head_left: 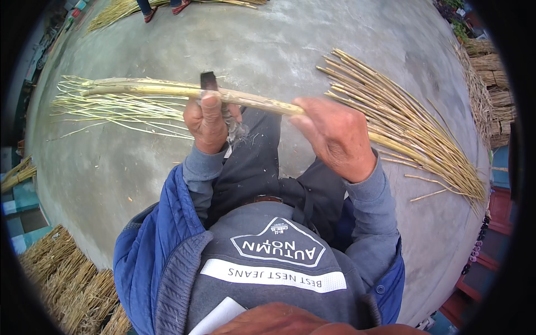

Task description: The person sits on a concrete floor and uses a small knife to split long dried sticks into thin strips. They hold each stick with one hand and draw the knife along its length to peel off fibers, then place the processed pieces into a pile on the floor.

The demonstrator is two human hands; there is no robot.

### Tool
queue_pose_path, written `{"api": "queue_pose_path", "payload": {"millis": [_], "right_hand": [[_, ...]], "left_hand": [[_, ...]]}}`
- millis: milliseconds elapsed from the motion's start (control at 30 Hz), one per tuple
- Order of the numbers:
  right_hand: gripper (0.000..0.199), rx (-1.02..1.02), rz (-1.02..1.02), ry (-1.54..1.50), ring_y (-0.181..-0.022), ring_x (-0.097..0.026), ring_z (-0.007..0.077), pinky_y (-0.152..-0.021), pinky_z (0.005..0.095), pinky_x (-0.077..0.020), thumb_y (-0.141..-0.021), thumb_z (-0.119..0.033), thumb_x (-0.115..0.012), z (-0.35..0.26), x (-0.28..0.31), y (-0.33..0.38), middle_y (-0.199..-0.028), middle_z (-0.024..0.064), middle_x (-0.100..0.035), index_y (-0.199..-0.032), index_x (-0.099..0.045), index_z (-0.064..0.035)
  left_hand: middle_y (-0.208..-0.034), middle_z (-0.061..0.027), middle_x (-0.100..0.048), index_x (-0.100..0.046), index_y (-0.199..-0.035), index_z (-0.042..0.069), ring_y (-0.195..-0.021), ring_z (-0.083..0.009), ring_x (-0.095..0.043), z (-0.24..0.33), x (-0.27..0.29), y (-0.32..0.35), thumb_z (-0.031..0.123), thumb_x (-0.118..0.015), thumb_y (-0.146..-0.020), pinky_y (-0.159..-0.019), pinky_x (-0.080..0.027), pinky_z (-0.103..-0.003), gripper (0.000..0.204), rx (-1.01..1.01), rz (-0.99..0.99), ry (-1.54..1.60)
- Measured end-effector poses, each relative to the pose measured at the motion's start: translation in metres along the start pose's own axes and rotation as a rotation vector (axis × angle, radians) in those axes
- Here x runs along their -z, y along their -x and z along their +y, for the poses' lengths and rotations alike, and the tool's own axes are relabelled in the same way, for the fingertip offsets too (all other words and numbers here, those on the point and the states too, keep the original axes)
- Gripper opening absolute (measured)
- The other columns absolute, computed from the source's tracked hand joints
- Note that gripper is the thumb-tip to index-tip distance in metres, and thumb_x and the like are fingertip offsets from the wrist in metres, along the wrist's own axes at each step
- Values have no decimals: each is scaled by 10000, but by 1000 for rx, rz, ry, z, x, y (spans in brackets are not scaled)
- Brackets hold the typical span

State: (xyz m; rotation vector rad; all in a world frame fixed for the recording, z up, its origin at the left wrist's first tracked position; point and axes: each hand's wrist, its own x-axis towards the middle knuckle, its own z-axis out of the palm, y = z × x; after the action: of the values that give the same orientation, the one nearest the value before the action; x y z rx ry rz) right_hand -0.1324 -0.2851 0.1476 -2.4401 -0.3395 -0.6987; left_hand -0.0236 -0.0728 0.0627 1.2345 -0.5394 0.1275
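Observation:
A long yellow-brown stalk point(251, 100) lies crosswise before me, above my lap. My right hand point(338, 134) is closed round it, and its thick end shows again beyond the fist. My left hand point(207, 121) is closed on a short, dark-bladed knife point(208, 81); grey ragged material hangs below those fingers. The left thumb presses against the stalk where the blade crosses it. Left of the blade the stalk seems to part into two strips. Fingers hide most of the knife's handle. Beneath the stalk's left end, thin pale-green split strips point(128, 114) lie on the floor.
A fanned pile of whole stalks point(402, 117) lies on the concrete floor point(262, 47) at right. Dried bundles point(72, 279) stand at lower left, with more stacked bundles point(491, 78) at far right. Another person's legs point(146, 8) and more stalks appear at the top.

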Motion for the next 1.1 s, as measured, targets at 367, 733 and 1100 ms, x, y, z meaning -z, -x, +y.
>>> {"api": "queue_pose_path", "payload": {"millis": [367, 733, 1100], "right_hand": [[212, -55, -57, -113, -706, -662, 360, -592, 439, -498, -964, -247, -749, 6, -8, 2, -846, 133, -672, -998, -679, -51], [179, -22, -95, -51, -738, -674, 355, -593, 443, -503, -966, -213, -734, 1, -13, 6, -843, 121, -659, -1032, -655, -67], [293, 29, -25, -26, -710, -689, 339, -617, 405, -541, -876, -115, -808, 4, -1, 3, -852, 153, -703, -1139, -728, -15]], "left_hand": [[-854, -82, -650, -584, -1064, -19, -658, -149, -613, -10, -11, 7, 532, -635, -1046, -573, -512, -301, 554, 35, -183, -55], [-734, -69, -652, -581, -993, -39, -639, -126, -615, -19, -16, 25, 400, -702, -1042, -571, -495, -272, 458, 74, -196, 20], [-719, -83, -630, -621, -910, -20, -643, -154, -618, 3, -15, 0, 682, -423, -1075, -598, -499, -292, 748, -51, -166, -164]]}}
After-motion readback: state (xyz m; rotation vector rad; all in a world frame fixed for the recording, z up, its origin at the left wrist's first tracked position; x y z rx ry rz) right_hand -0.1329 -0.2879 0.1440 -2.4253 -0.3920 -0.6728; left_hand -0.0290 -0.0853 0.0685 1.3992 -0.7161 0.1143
